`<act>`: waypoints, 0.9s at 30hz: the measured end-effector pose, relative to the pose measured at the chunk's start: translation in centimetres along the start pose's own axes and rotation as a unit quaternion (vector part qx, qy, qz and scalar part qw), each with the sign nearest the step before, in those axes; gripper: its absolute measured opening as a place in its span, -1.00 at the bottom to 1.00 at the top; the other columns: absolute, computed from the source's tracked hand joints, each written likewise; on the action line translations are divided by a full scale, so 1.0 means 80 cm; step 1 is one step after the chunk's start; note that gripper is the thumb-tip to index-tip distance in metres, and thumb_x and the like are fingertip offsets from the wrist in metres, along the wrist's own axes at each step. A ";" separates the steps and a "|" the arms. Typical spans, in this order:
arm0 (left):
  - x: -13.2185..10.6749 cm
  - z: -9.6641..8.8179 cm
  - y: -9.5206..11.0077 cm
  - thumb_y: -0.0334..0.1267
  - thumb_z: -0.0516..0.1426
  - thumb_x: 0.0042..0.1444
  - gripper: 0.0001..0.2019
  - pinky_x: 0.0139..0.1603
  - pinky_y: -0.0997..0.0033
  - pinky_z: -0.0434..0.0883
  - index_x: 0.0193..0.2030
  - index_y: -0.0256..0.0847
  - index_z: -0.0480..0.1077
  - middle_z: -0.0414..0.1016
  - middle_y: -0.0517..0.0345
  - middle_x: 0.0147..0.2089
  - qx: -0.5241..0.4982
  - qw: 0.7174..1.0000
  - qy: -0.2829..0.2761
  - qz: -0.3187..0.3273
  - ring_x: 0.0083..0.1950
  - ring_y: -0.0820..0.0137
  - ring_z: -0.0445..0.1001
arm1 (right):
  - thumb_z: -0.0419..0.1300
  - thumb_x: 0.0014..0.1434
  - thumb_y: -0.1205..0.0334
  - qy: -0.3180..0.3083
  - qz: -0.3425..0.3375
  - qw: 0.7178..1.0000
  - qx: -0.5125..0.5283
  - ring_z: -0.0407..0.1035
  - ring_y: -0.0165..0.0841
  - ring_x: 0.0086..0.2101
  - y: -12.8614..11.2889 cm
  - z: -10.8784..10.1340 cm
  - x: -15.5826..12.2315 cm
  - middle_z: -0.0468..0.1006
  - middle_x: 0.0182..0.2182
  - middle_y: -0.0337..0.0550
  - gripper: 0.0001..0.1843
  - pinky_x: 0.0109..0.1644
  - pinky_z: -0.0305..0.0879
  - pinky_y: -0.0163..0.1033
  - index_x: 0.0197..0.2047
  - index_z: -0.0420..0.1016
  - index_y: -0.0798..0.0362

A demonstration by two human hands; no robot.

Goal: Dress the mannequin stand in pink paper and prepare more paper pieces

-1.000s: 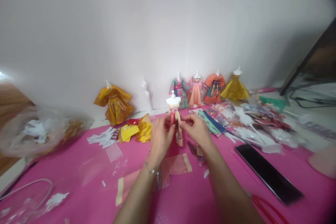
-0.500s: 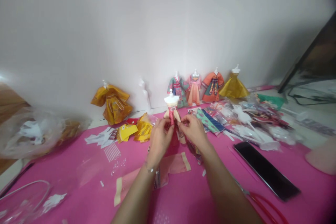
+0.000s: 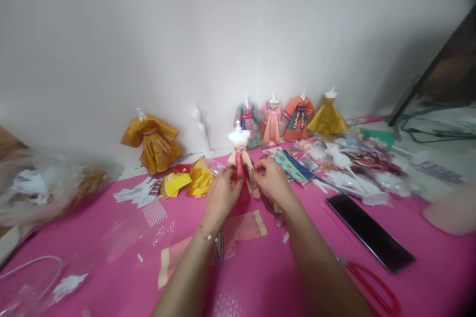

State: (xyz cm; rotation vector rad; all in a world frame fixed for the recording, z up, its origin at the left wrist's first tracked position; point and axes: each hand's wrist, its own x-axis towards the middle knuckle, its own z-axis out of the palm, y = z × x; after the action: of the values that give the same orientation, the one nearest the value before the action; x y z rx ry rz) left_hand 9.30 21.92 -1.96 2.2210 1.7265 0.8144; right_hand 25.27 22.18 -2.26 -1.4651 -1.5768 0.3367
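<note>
A small white doll mannequin stands upright between my hands, wearing a cream and red dress with a pinkish-red strip down its front. My left hand is closed at the left side of the skirt, its fingertips gripping the dress fabric. On the other side my right hand pinches the skirt's edge with thumb and finger. The lower skirt is partly covered by my fingers. Just below my hands lies a flat pink doll robe with cream cuffs, partly under my left forearm.
Dressed mannequins, such as a gold-robed one and an orange-robed one, stand along the wall. Plastic-bagged pieces pile up at right, near a black phone and red-handled scissors. Yellow fabric lies left of my hands.
The whole view has shifted slightly, so things sit a little further left and up. Both hands stay at the dress, with only slight finger movement.
</note>
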 end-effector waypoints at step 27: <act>-0.031 -0.122 0.022 0.05 0.11 0.10 -0.64 -0.25 0.29 0.37 -0.14 -0.13 0.53 0.61 0.08 -0.23 -0.016 0.997 0.072 -0.034 -0.22 0.19 0.55 | 0.24 0.09 0.37 -0.041 0.025 0.992 -0.121 0.45 -0.31 -0.41 -0.021 -0.085 -0.068 0.56 -0.47 -0.22 -0.92 -0.34 0.24 -0.27 -0.40 0.50 0.01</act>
State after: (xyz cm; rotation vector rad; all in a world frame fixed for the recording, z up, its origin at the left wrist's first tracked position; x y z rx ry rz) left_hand 5.08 17.49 6.26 2.1186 1.8273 1.0002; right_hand 28.61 14.33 0.21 -1.6970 -1.6945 0.2437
